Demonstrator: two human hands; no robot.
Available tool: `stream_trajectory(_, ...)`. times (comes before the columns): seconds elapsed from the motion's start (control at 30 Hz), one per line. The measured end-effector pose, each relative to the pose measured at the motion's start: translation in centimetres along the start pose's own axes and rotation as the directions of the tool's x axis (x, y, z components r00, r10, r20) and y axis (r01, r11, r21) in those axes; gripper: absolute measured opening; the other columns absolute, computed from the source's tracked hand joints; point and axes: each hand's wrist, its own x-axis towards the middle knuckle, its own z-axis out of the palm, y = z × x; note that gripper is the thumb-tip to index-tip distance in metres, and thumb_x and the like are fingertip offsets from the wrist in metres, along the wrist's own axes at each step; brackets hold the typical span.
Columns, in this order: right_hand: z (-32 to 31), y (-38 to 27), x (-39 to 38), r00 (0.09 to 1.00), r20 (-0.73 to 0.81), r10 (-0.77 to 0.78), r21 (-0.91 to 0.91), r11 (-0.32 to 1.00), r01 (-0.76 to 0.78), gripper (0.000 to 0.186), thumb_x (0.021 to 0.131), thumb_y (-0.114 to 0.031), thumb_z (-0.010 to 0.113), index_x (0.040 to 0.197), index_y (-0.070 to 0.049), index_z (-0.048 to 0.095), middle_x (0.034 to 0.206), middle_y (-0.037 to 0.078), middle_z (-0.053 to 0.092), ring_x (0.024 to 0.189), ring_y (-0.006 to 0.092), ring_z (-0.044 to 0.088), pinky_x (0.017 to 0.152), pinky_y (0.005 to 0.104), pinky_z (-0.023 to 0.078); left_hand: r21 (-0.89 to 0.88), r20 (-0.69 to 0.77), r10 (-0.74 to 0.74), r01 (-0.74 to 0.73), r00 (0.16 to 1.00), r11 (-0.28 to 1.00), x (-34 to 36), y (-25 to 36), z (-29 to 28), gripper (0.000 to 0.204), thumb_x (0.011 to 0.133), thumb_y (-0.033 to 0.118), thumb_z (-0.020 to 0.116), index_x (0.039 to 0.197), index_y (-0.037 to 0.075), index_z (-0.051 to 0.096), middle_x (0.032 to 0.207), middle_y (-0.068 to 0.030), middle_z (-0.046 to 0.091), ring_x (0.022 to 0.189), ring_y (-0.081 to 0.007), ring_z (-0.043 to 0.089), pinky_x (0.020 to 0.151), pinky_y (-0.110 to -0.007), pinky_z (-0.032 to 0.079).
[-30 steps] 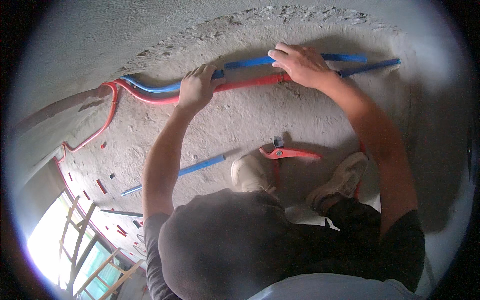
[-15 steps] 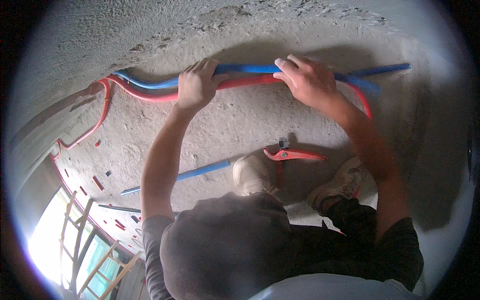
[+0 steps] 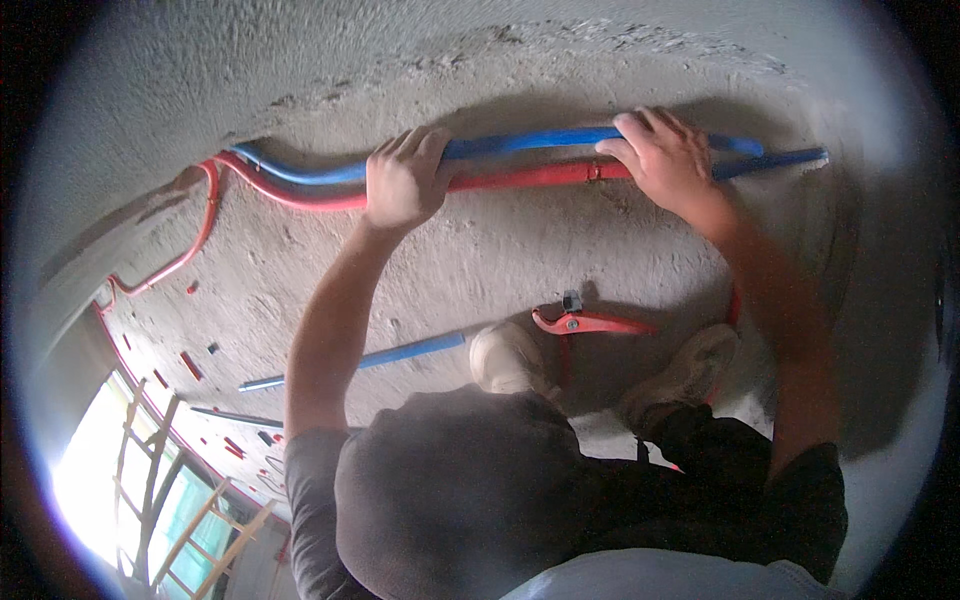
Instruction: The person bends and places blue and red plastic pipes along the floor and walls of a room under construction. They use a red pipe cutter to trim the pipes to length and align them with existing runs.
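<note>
A long blue conduit pipe (image 3: 535, 141) runs along the foot of the wall, just above a red pipe (image 3: 515, 178). My left hand (image 3: 407, 182) is closed round the blue pipe, its fingers over the far side and its heel close to the red one. Farther right, my right hand (image 3: 665, 160) grips the blue pipe near its free right end, thumb pointing left. That end lies just above a second blue pipe piece (image 3: 785, 161) at the right. A joint or clip (image 3: 596, 172) shows on the red pipe, left of my right hand.
On the concrete floor by my shoes (image 3: 503, 358) lie a red-handled pipe cutter (image 3: 598, 323) and a loose blue pipe (image 3: 410, 351). A bent red pipe (image 3: 209, 215) continues left. Small red offcuts (image 3: 191, 366) and wooden ladders (image 3: 150, 450) are at lower left, beside a bright opening.
My right hand has slid rightward along the blue pipe, uncovering the joint on the red pipe. The blue pipe's right end has swung up toward the wall. My left hand keeps its grip.
</note>
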Motion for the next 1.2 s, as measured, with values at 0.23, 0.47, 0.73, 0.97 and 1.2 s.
stream_trajectory(0.23,-2.0,-1.3,2.6,0.824,0.503,0.260,0.116,0.925,-0.362,0.052,0.097,-0.057,0.064,0.084,-0.007,0.069,0.069,0.013,0.066,0.068,0.0331,0.068,0.067,0.0440,0.050,0.029,-0.005,0.062,-0.061,0.998,0.998,0.0,0.3,0.6,0.037,0.083,0.027,0.080,0.109,0.004,0.068,0.102,-0.0122,0.072,0.086,-0.0319,0.072,0.072,-0.042,0.058)
stream_trajectory(0.47,-1.8,-0.2,5.3,0.724,0.679,0.123,0.197,0.919,-0.342,0.060,0.099,-0.060,0.060,0.083,-0.003,0.067,0.069,0.016,0.066,0.068,0.0334,0.067,0.067,0.0450,0.050,0.037,-0.007,0.056,-0.056,0.998,0.998,-0.1,0.0,0.6,0.038,0.079,0.023,0.081,0.109,0.005,0.066,0.100,-0.0135,0.071,0.086,-0.0348,0.071,0.073,-0.044,0.057)
stream_trajectory(0.73,-1.9,0.1,-0.4,0.969,0.170,0.179,0.028,0.982,-0.186,0.056,0.093,-0.061,0.067,0.080,-0.007,0.063,0.071,0.020,0.066,0.069,0.0426,0.069,0.064,0.0542,0.052,0.088,0.026,0.084,-0.086,0.996,0.992,-0.4,-0.2,0.4,0.036,0.085,0.027,0.077,0.108,0.004,0.063,0.093,-0.0133,0.069,0.080,-0.0337,0.069,0.069,-0.044,0.055)
stream_trajectory(0.97,-4.1,0.6,1.3,0.725,0.635,0.268,0.189,0.856,-0.482,0.058,0.096,-0.062,0.063,0.084,-0.007,0.074,0.072,0.017,0.069,0.066,0.0333,0.069,0.068,0.0467,0.054,0.183,0.065,0.125,-0.135,0.990,0.974,-0.8,-0.2,1.4,0.036,0.091,0.028,0.074,0.117,0.003,0.065,0.101,-0.0181,0.071,0.083,-0.0382,0.070,0.070,-0.047,0.057)
stream_trajectory(1.2,-4.2,5.1,-3.2,0.997,-0.067,-0.044,0.246,0.967,0.059,0.040,0.090,-0.035,0.079,0.115,-0.005,0.070,0.112,0.015,0.068,0.104,0.0326,0.066,0.090,0.0433,0.053,0.214,0.116,0.127,-0.150,0.985,0.965,1.8,3.8,-0.1,0.029,0.090,0.022,0.070,0.112,0.004,0.064,0.104,-0.0157,0.066,0.095,-0.0369,0.063,0.085,-0.050,0.048)
